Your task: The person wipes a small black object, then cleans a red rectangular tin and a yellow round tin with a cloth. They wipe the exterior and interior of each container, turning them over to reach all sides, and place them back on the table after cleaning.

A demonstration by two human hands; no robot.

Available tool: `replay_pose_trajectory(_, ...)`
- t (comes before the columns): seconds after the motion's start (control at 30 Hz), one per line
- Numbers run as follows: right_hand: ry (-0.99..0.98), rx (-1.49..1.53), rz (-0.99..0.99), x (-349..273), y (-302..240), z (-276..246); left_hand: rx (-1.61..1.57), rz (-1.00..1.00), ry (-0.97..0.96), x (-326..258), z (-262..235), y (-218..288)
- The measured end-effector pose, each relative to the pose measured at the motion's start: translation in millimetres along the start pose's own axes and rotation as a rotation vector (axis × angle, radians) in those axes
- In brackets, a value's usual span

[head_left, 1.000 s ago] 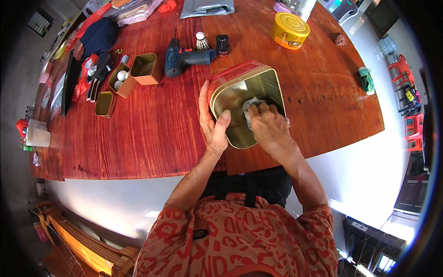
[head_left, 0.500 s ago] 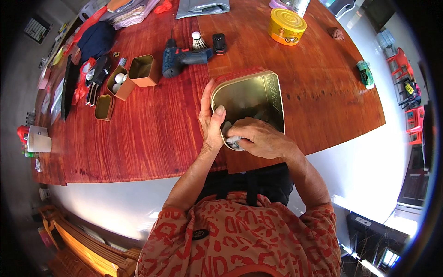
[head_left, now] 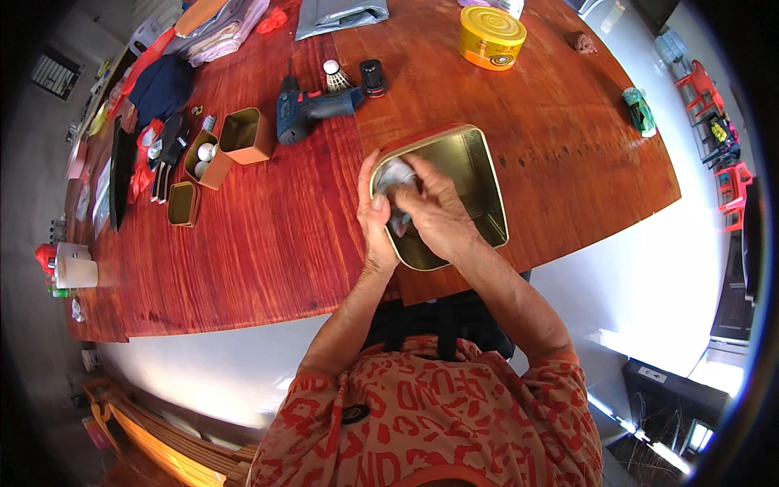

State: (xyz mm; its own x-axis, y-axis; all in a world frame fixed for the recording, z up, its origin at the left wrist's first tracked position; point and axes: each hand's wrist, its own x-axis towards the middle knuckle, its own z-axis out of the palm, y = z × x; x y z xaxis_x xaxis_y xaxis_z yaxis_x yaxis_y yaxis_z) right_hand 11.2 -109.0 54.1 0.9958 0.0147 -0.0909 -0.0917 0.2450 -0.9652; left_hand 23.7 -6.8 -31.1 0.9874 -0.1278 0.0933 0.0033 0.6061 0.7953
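Note:
Over the table's near edge I hold a large square tin box (head_left: pixel 484 174) with rounded corners, its gold inside facing up. My left hand (head_left: pixel 377 217) grips the tin's left wall, thumb over the rim and fingers along the outside. Inside the opening, my right hand (head_left: pixel 438 209) is closed on a crumpled grey-white cloth (head_left: pixel 395 174) and presses it against the upper left inner wall. The right fingers are a little blurred, and part of the cloth is hidden beneath them.
On the red wooden table (head_left: pixel 268 235) lie a cordless drill (head_left: pixel 312 109), a shuttlecock (head_left: pixel 336 77) and a black battery (head_left: pixel 372 79). Small tins (head_left: pixel 246 136) stand left, one holding white balls (head_left: pixel 206 152). A yellow round tin (head_left: pixel 492 38) is at the far right, a green packet (head_left: pixel 639 112) near the right edge.
My right hand has moved the cloth from the tin's near left corner up to its upper left wall. The tin has turned slightly, and the whole view has shifted a little.

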Motion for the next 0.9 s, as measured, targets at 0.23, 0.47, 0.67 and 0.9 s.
replay_pose_trajectory(0.23, -0.489, -0.632, -0.207, -21, -8, -29, 0.019, -0.069, 0.169, -1, -15, 2)
replay_pose_trajectory(0.47, -0.334, -0.425, -0.053, -22, -5, -25, -0.081, -0.124, 0.077, -9, -9, -2)
replay_pose_trajectory(0.67, -0.084, -0.127, -0.014, -21, -10, -9, 0.04, 0.019, -0.002, -13, 17, 3)
replay_pose_trajectory(0.9, -0.381, -0.455, -0.357, -23, -3, -24, -0.003, 0.027, 0.128, -10, 12, 7)
